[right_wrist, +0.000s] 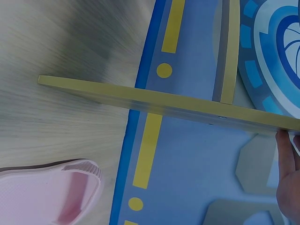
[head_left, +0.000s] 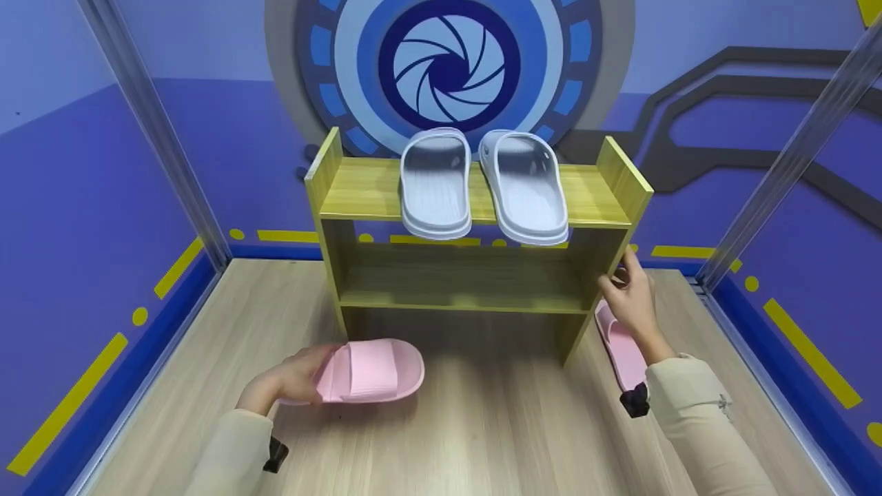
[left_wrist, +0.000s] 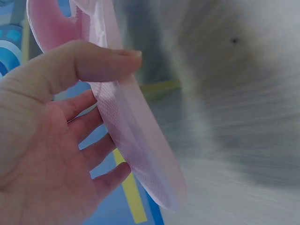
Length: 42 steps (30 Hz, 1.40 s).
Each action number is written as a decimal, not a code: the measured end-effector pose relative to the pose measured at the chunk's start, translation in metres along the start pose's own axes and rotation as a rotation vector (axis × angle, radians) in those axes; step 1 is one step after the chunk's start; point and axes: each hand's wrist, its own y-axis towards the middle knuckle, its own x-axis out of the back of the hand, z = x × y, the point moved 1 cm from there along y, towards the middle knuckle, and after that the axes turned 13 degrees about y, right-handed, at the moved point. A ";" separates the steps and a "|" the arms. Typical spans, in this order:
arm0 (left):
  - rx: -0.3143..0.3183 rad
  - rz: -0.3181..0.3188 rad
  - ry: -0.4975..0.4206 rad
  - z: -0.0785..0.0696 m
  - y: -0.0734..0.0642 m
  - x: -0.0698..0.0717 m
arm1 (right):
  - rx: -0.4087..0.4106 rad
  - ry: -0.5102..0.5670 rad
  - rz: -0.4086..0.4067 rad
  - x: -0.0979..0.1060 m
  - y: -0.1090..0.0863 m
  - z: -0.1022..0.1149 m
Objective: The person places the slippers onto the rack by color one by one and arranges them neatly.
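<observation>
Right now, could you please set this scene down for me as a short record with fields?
Left hand: grips a pink slipper at one end
Right hand: fingertips touch the outer right side of a wooden rack
Rack top: two pale slippers side by side, near ends overhanging the front edge
Second pink slipper: lies on the wooden surface right of the rack, partly hidden by the right arm

beige long sleeves [head_left: 706, 424], cuffs [head_left: 679, 377], small black wrist pieces [head_left: 634, 401]
</observation>
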 end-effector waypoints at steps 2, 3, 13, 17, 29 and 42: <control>-0.005 -0.008 0.012 -0.005 0.001 0.003 | 0.007 -0.004 -0.004 0.000 0.000 -0.001; -0.004 -0.008 0.016 -0.007 0.002 0.005 | 0.009 -0.004 -0.004 0.000 0.000 -0.002; -0.068 -0.056 0.066 -0.029 0.006 0.019 | 0.015 0.002 0.002 -0.004 -0.003 0.021; -0.062 -0.076 0.074 -0.035 0.007 0.023 | 0.011 -0.029 -0.004 -0.006 -0.005 0.035; -0.069 -0.280 0.091 -0.047 0.018 0.032 | -0.001 -0.028 -0.003 0.000 -0.002 0.007; 0.037 -0.449 0.132 -0.054 0.036 0.033 | -0.025 -0.049 -0.002 0.000 -0.001 0.002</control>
